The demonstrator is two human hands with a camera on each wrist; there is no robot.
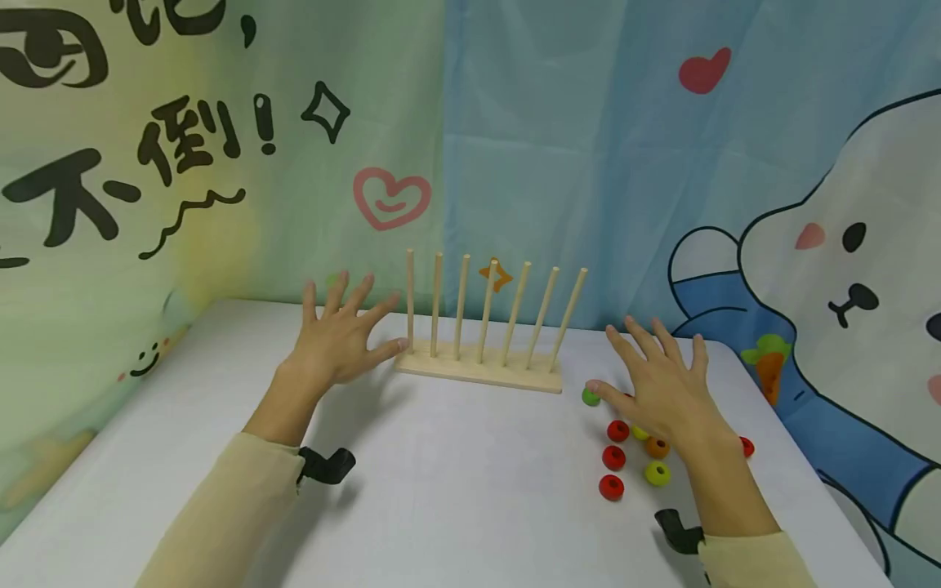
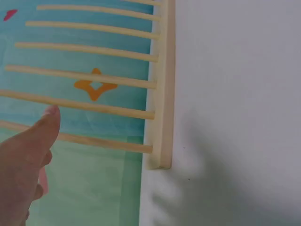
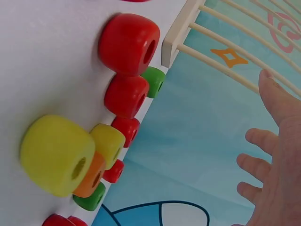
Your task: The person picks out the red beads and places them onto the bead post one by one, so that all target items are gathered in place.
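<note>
A wooden rack [image 1: 481, 374] with several upright pegs stands toward the back of the table. My left hand [image 1: 332, 343] is spread beside its left end, with the thumb tip overlapping the base there in the head view. In the left wrist view the thumb [image 2: 44, 129] shows in front of the pegs [image 2: 108, 109]. My right hand [image 1: 665, 388] is spread over the beads at the right, fingers apart and holding nothing. Under and around it lie a green bead [image 1: 591, 397], red beads [image 1: 613, 457], an orange bead [image 1: 657, 447] and yellow beads [image 1: 657, 473]. The hand hides part of the group.
The beads rest on a white table [image 1: 456, 490], and another red bead [image 1: 747, 447] lies right of my right wrist. Behind the table hangs a printed cloth [image 1: 529, 147] with a cartoon figure at the right. A black strap piece [image 1: 327, 465] juts from the left wrist.
</note>
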